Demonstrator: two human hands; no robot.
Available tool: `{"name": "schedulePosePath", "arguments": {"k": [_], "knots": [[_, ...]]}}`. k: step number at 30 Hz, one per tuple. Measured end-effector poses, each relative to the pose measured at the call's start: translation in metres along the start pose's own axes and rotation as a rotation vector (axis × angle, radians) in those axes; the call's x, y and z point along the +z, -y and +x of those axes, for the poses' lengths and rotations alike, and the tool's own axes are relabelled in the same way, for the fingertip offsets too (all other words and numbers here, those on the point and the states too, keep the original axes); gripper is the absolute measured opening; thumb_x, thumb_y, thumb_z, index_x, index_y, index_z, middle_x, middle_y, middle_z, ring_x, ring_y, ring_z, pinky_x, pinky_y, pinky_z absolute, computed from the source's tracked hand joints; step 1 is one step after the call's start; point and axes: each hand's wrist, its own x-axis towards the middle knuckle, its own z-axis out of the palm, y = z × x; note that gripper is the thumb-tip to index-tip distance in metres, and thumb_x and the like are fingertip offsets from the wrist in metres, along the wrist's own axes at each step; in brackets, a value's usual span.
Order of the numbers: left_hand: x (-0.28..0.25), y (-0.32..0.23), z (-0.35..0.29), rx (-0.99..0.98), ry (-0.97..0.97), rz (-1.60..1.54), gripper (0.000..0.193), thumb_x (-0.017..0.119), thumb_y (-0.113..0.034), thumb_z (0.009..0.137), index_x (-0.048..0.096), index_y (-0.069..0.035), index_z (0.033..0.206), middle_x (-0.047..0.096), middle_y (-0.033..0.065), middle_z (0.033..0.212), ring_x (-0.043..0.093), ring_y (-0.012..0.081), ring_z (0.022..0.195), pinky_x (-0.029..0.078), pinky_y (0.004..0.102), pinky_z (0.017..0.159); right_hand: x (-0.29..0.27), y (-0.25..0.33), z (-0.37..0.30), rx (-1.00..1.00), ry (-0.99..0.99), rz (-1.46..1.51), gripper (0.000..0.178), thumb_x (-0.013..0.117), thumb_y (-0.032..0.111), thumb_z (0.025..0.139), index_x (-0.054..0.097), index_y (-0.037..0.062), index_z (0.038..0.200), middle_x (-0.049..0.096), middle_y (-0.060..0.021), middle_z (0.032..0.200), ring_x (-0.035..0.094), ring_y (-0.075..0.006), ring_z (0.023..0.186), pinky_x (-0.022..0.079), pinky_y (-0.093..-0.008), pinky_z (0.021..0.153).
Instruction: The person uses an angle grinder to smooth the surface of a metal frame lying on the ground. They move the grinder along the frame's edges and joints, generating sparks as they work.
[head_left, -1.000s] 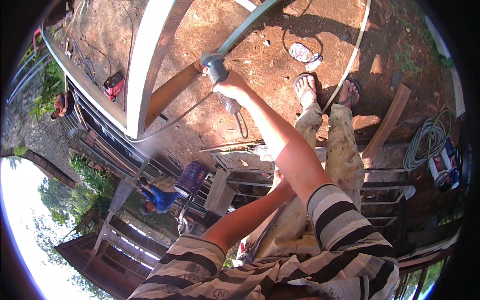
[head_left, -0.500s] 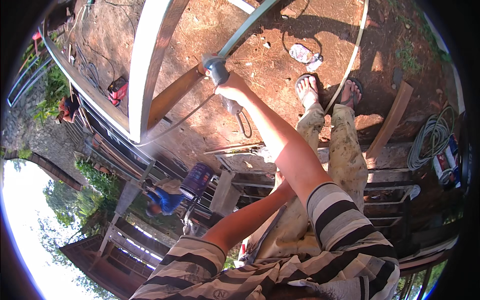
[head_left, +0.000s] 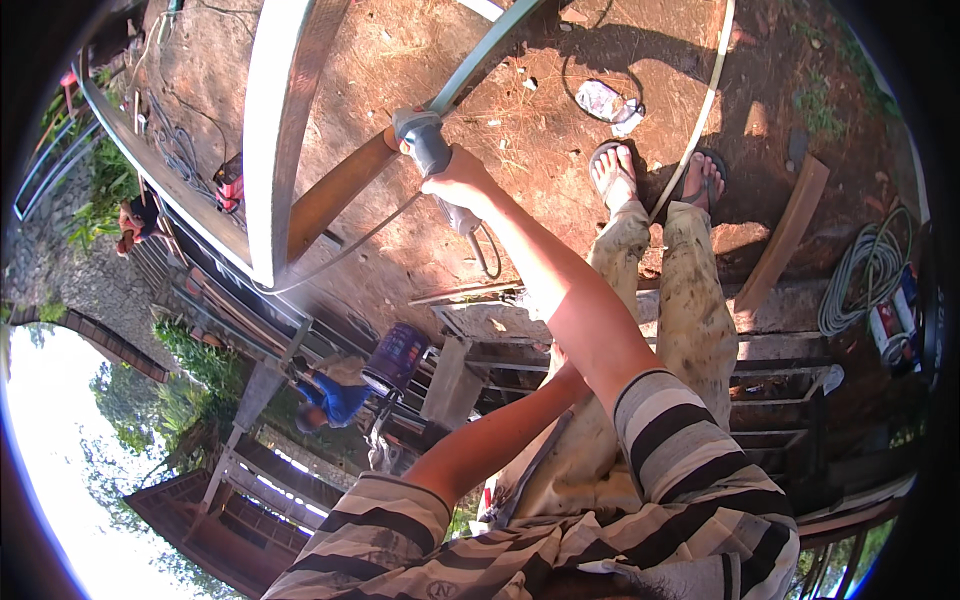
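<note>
My right hand (head_left: 463,182) is wrapped round the body of an angle grinder (head_left: 428,145), my arm stretched out to the far left. The grinder's head is at the meeting point of a brown wooden beam (head_left: 345,193) and a blue-green painted strip (head_left: 485,55); whether its disc touches the wood cannot be made out. A cord loops from the tool's rear end. Beneath my right forearm, close to my thigh, is my left hand (head_left: 560,358). Its fingers are mostly hidden, and I cannot tell whether they hold anything.
A white-faced beam (head_left: 262,140) rises left of the grinder. A purple bucket (head_left: 395,355) stands near a person in blue (head_left: 338,398). A pale hose (head_left: 708,100) runs between my feet; a plank (head_left: 785,235), coiled hose (head_left: 862,275) and plastic bag (head_left: 603,103) lie to the right.
My right hand and the grinder have shifted slightly left, while the beams also sit a little further left in the picture. My left hand stays in the same spot.
</note>
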Motion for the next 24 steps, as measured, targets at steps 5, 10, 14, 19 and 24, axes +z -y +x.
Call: {"name": "schedulePosePath", "arguments": {"k": [5,10,14,19,24], "knots": [[0.003,-0.017,-0.002,-0.014,0.026,0.076,0.041,0.063,-0.024,0.107,0.058,-0.014,0.147,0.062,0.0062,0.144,0.057,0.0214,0.135,0.047,0.0418,0.113,-0.002,0.004,0.005,-0.001,-0.023,-0.053,0.072,0.086,0.03,0.07,0.058,-0.0019,0.128,0.074,-0.0247,0.114,0.075,-0.037,0.105,0.061,-0.0437,0.091],[0.0,-0.01,-0.003,-0.01,0.024,0.154,0.039,0.061,-0.024,0.109,0.058,-0.014,0.146,0.062,0.0066,0.144,0.057,0.0218,0.135,0.047,0.042,0.113,-0.003,-0.002,0.006,0.009,-0.021,-0.076,0.071,0.086,0.03,0.071,0.058,-0.0028,0.127,0.074,-0.0249,0.114,0.075,-0.0359,0.104,0.061,-0.0431,0.088],[0.001,-0.01,-0.002,-0.015,0.029,0.173,0.038,0.059,-0.024,0.109,0.059,-0.014,0.146,0.062,0.0069,0.144,0.057,0.022,0.135,0.046,0.0421,0.113,-0.003,-0.008,0.008,0.017,-0.016,-0.048,0.071,0.088,0.028,0.071,0.059,-0.0012,0.129,0.074,-0.0233,0.114,0.075,-0.0331,0.102,0.06,-0.0422,0.088],[0.001,-0.011,-0.003,-0.017,0.027,0.175,0.037,0.056,-0.024,0.111,0.059,-0.013,0.146,0.062,0.0073,0.144,0.057,0.0224,0.134,0.046,0.0423,0.114,-0.005,0.0,0.005,0.017,-0.002,-0.043,0.072,0.088,0.028,0.071,0.058,-0.0012,0.13,0.074,-0.024,0.116,0.075,-0.0333,0.105,0.06,-0.0432,0.089],[0.0,-0.011,-0.006,-0.023,0.026,0.192,0.036,0.053,-0.025,0.112,0.059,-0.013,0.145,0.062,0.0077,0.144,0.057,0.0227,0.134,0.046,0.0425,0.114,-0.003,0.002,0.009,-0.004,-0.021,-0.06,0.071,0.087,0.028,0.071,0.058,-0.0016,0.129,0.073,-0.0247,0.116,0.075,-0.0351,0.105,0.06,-0.0435,0.09]]}}
